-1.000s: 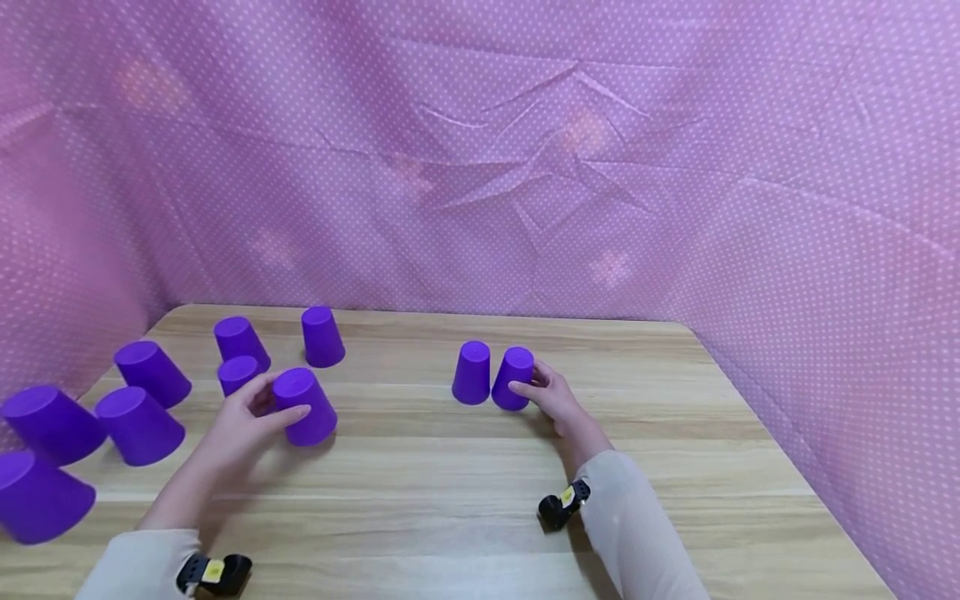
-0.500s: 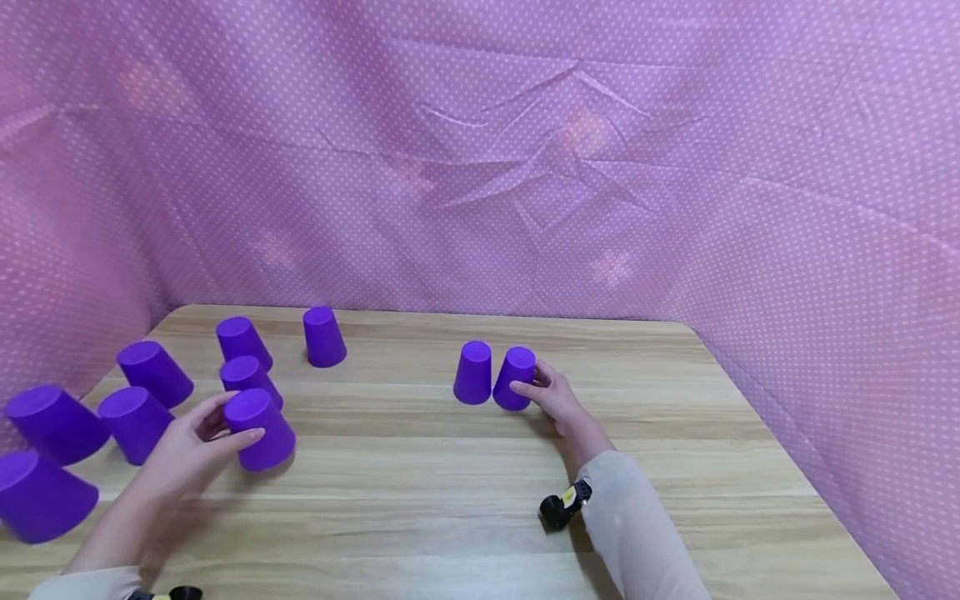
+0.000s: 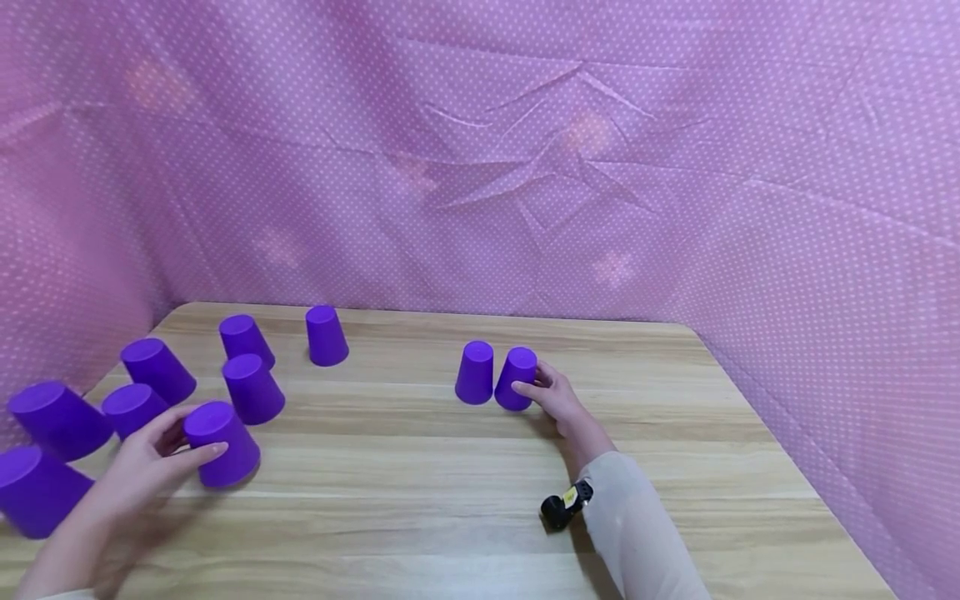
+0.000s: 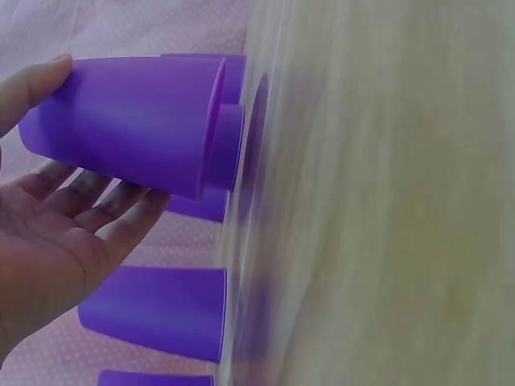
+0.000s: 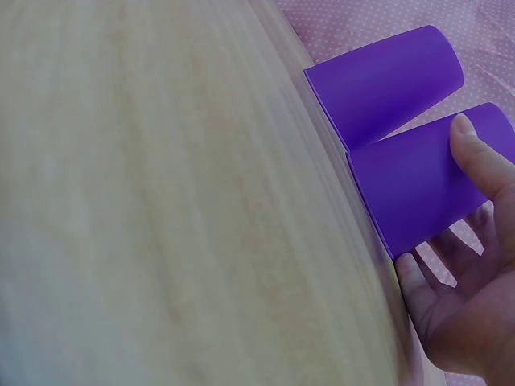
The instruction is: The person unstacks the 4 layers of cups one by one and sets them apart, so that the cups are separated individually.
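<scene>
My left hand (image 3: 142,471) grips an upside-down purple plastic cup (image 3: 228,454) by its side, thumb on the near face and fingers beneath in the left wrist view. The rim of that cup (image 4: 129,121) hangs a little above the tabletop, over its shadow. On the right, my right hand (image 3: 558,402) holds another upside-down purple cup (image 3: 512,385) between thumb and fingers, its rim down at the table. Close against it stands a matching purple cup (image 3: 474,377), their bases nearly meeting in the right wrist view.
Several more upside-down purple cups stand at the left of the wooden table (image 3: 450,500), among them one cup (image 3: 253,390) just behind the left hand's cup and another cup (image 3: 326,337) farther back. A pink dotted cloth (image 3: 480,167) hangs around the back and sides.
My left hand has carried its cup left and nearer to me, away from the cup behind it, which now shows fully. The right hand has stayed in place on its cup.
</scene>
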Demonstrator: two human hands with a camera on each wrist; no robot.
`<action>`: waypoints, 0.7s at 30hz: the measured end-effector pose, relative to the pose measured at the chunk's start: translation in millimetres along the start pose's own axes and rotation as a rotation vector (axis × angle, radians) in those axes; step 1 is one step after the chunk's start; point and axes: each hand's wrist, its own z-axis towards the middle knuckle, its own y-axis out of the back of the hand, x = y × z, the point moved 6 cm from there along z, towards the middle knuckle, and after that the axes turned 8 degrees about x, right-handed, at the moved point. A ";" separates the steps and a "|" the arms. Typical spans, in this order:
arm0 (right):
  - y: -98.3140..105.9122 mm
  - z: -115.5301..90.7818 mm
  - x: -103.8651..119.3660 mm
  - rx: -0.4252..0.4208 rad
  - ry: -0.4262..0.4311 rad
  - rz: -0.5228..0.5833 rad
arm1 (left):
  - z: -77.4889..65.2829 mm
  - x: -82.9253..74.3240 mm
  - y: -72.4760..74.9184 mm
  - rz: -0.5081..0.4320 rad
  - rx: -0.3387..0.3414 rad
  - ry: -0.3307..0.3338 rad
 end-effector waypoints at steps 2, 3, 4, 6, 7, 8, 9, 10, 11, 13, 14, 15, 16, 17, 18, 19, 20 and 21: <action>1.5 2.4 -4.7 -0.006 0.005 0.005 | -4.1 -8.6 2.0 0.006 0.010 0.006; 2.4 4.6 -8.2 -0.007 0.010 0.004 | -5.2 -6.3 3.3 0.011 0.015 0.011; 3.4 6.3 -11.3 -0.010 0.012 0.004 | -6.0 -3.5 4.6 0.020 0.015 0.019; 3.8 6.4 -12.5 -0.014 0.015 -0.006 | -7.4 -1.3 6.9 0.044 0.016 0.041; 4.0 6.2 -12.8 -0.014 0.016 -0.006 | -8.0 -2.0 7.9 0.050 0.015 0.045; 4.0 6.0 -12.6 -0.014 0.019 -0.008 | -8.2 -3.1 8.7 0.053 0.013 0.050; 4.2 5.8 -12.5 -0.015 0.018 -0.010 | -8.3 -3.5 9.5 0.061 0.007 0.060; 4.5 5.6 -12.6 -0.017 0.013 -0.006 | -8.4 -3.9 10.3 0.068 0.001 0.070; 4.5 5.3 -12.4 -0.016 0.011 -0.005 | -8.8 -4.8 10.8 0.070 0.001 0.076; 4.5 5.1 -11.9 -0.015 0.005 0.005 | -10.0 -5.6 11.9 0.077 -0.007 0.087; 4.3 5.4 -12.0 -0.011 0.003 0.004 | -10.7 -5.2 12.3 0.074 -0.004 0.094; 4.2 5.4 -11.9 -0.010 -0.001 0.005 | -11.6 -5.0 12.8 0.073 -0.002 0.098; 4.2 5.3 -11.7 -0.009 -0.003 0.009 | -12.5 -4.8 13.2 0.073 -0.004 0.096; 4.1 5.3 -11.4 -0.007 -0.002 0.011 | -13.3 -4.7 13.7 0.077 -0.005 0.095; 4.1 5.4 -11.2 -0.005 0.000 0.012 | -14.0 -4.2 14.4 0.082 -0.010 0.092; 3.9 5.5 -11.0 -0.004 -0.001 0.015 | -14.7 -3.6 14.9 0.085 -0.012 0.089; 3.7 5.6 -10.7 -0.004 -0.001 0.016 | -15.3 -1.9 15.4 0.083 -0.021 0.095; 3.7 5.6 -10.5 -0.004 -0.002 0.019 | -16.0 -1.0 15.7 0.084 -0.025 0.094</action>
